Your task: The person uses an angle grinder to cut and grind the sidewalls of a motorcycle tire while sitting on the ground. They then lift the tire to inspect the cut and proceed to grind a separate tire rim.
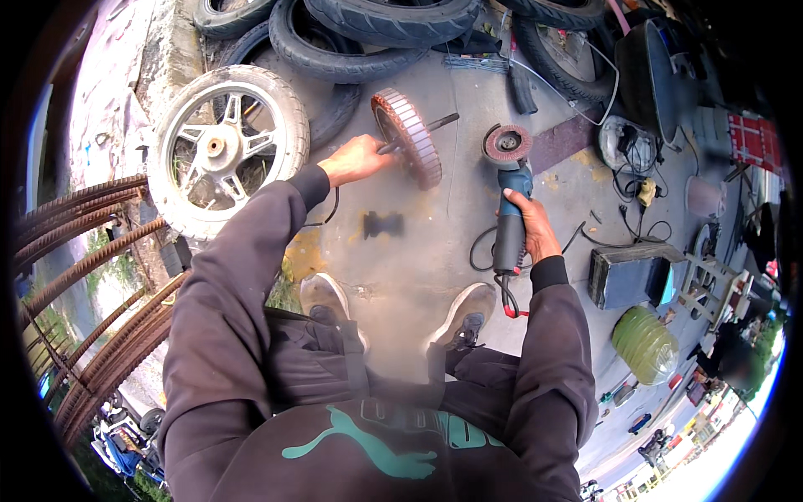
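My left hand (353, 161) is closed on the metal shaft of a round, reddish-rimmed part (414, 142) with pale segments along its edge, held tilted above the concrete. In my right hand (533, 224) is a blue and dark grey angle grinder (510, 209), gripped by its body, with a flap disc (507, 145) on its upper end, apart from the round part. Its cable (504, 291) hangs down toward me. A pale spoked wheel with tyre (274, 117) lies to the left of my left hand.
Loose tyres (351, 17) lie at the top. Bent rusty rebar (75, 219) lines the left. On the right are cables, a dark box (623, 276), a yellowish plastic jug (644, 343) and a metal frame (703, 284). My shoes (322, 297) stand on the concrete floor (452, 209).
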A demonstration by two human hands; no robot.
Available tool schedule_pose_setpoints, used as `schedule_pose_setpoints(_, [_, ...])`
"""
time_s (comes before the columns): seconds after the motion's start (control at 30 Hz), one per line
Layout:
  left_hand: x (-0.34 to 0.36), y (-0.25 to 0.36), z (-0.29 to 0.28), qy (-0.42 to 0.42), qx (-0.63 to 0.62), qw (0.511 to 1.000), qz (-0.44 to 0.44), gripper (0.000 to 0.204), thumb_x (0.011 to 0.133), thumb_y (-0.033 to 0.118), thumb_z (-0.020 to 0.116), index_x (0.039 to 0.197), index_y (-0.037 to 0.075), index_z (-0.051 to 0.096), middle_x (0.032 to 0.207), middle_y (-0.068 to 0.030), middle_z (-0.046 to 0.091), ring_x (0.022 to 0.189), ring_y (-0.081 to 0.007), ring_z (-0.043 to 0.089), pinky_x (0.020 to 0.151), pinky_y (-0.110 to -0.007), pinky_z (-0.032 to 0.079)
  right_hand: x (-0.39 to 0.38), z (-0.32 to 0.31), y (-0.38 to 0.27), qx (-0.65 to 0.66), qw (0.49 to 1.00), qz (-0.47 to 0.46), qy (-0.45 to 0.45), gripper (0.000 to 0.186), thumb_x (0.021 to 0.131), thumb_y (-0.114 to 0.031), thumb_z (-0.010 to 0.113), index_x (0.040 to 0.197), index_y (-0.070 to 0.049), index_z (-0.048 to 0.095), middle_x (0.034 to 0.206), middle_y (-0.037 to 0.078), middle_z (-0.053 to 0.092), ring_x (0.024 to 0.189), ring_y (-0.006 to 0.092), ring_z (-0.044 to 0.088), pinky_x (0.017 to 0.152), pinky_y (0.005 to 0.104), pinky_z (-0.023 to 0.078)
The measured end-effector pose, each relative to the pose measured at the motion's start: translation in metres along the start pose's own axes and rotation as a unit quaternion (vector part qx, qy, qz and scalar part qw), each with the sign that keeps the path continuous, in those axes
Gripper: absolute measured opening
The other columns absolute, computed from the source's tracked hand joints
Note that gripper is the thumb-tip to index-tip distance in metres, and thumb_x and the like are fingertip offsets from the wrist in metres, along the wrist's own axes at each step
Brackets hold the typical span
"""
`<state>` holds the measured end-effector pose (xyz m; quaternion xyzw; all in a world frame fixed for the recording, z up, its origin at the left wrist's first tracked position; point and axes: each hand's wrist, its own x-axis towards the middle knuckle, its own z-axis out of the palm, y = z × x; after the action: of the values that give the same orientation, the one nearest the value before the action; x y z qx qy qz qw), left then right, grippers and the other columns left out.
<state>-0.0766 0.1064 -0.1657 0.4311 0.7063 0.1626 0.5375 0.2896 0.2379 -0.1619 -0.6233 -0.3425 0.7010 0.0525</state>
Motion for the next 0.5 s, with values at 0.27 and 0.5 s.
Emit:
schedule_pose_setpoints(0.27, [0.017,0.021,0.083,0.104,-0.327,0.931,-0.123,0.029,0.102,0.036,0.060,0.102,0.007,0.057,0.066,0.0015,0.045,0.053,-0.0122,0.040,0.047,-0.032,0.029,-0.087,-0.001,0.028,0.223,0.965,-0.128,-0.053,0.050,0.088,-0.029,0.081,0.118,0.006,0.061,0.091,0.016,0.071,0.078,0.0219,0.071,0.071,0.0318,0.060])
schedule_pose_setpoints(0.5, [0.059,0.040,0.128,0.096,-0.226,0.966,-0.086,0.056,0.105,0.043,0.050,0.125,-0.007,0.065,0.123,-0.0271,0.069,0.113,-0.0408,0.068,0.095,-0.048,0.052,-0.191,0.026,-0.014,0.340,0.897,-0.268,-0.084,0.066,0.090,-0.029,0.079,0.136,0.008,0.050,0.119,0.018,0.064,0.097,0.0279,0.069,0.088,0.0405,0.064])
